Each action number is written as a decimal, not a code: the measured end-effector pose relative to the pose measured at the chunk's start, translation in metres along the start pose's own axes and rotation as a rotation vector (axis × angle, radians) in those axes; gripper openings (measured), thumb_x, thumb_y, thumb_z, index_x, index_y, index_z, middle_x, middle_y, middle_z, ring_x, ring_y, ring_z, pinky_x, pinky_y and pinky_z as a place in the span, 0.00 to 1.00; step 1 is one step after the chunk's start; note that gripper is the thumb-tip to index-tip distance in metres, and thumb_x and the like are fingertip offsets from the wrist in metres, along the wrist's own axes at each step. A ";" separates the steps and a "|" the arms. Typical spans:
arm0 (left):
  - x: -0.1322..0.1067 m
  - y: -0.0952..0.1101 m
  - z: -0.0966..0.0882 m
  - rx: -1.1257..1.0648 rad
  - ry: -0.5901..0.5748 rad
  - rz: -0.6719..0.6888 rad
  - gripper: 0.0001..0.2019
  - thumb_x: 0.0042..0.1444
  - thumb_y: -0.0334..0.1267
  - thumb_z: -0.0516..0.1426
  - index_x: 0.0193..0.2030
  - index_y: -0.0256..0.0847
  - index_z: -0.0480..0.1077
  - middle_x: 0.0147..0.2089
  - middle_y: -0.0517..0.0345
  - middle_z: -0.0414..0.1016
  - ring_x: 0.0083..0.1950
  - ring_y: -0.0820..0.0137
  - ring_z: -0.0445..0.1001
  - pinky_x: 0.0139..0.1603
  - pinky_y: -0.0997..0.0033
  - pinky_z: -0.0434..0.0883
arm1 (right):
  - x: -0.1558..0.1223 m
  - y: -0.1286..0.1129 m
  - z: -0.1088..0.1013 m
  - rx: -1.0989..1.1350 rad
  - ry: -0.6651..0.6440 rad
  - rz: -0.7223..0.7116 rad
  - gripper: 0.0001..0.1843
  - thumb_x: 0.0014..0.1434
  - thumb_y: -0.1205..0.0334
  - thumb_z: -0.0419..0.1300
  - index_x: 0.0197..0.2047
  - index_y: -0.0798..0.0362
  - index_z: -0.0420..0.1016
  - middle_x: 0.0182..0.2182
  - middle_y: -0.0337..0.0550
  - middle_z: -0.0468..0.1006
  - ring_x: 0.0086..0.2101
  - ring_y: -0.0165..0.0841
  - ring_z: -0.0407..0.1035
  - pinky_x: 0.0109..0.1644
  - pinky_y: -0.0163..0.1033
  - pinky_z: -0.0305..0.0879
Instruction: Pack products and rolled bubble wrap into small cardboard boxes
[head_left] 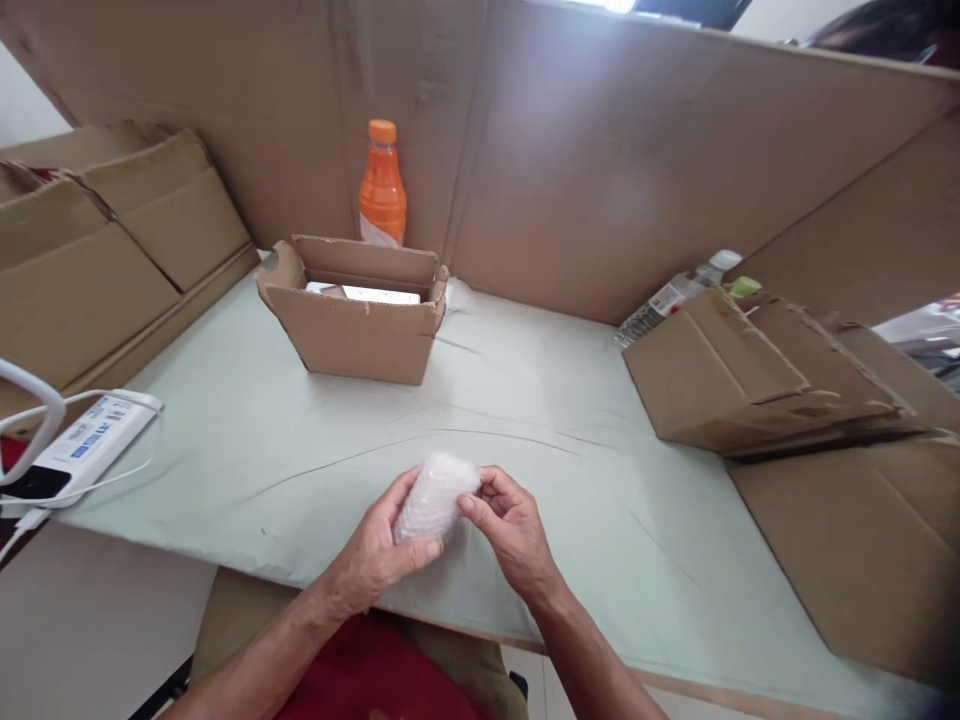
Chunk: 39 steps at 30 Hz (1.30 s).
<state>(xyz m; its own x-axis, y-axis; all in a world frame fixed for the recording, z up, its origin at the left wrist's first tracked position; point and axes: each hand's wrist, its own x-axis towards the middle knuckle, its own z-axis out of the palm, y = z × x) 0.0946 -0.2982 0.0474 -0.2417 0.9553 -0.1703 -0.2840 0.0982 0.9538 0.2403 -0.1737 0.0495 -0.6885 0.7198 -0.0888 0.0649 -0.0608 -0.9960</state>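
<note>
Between my two hands, near the front edge of the table, is a small bundle in bubble wrap [436, 497], whitish and roughly rectangular. My left hand [386, 540] is closed around its left side, thumb lying across the lower end. On the other side, my right hand [510, 525] pinches the upper right edge with thumb and fingertips. What lies inside the wrap cannot be made out. Beyond my hands, an open cardboard box [364, 335] holds a flat white item [375, 295].
An orange bottle [383, 190] stands behind the open box. Larger cardboard boxes [90, 260] line the left, and more boxes [720, 370] the right, with a clear bottle [671, 297] leaning there. A white power strip [94, 440] with cables lies at the left edge. A cardboard wall [600, 150] closes the back.
</note>
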 end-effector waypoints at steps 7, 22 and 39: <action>0.002 0.003 -0.006 0.238 -0.140 -0.054 0.31 0.52 0.27 0.53 0.66 0.41 0.65 0.54 0.56 0.77 0.49 0.66 0.73 0.50 0.70 0.69 | 0.002 -0.009 -0.026 -0.069 -0.191 0.043 0.39 0.51 0.42 0.70 0.62 0.48 0.69 0.52 0.49 0.76 0.48 0.40 0.70 0.51 0.43 0.66; 0.009 0.015 -0.033 0.560 -0.238 -0.231 0.40 0.51 0.33 0.58 0.73 0.43 0.57 0.64 0.45 0.73 0.58 0.54 0.74 0.57 0.61 0.71 | 0.017 -0.007 -0.015 -0.339 -0.402 0.143 0.20 0.58 0.43 0.62 0.32 0.52 0.68 0.27 0.35 0.66 0.30 0.31 0.59 0.34 0.35 0.56; 0.113 0.158 -0.112 1.396 0.521 0.967 0.17 0.61 0.31 0.55 0.57 0.36 0.71 0.55 0.45 0.79 0.61 0.54 0.73 0.67 0.45 0.64 | 0.081 -0.119 -0.054 -0.354 0.087 -0.195 0.16 0.54 0.47 0.70 0.38 0.49 0.79 0.27 0.42 0.79 0.28 0.36 0.73 0.30 0.38 0.71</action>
<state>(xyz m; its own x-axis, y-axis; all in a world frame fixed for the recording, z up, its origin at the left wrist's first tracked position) -0.0811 -0.2057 0.1509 -0.1489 0.6586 0.7376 0.9825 0.0141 0.1856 0.2163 -0.0706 0.1607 -0.6501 0.7508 0.1174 0.1944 0.3136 -0.9294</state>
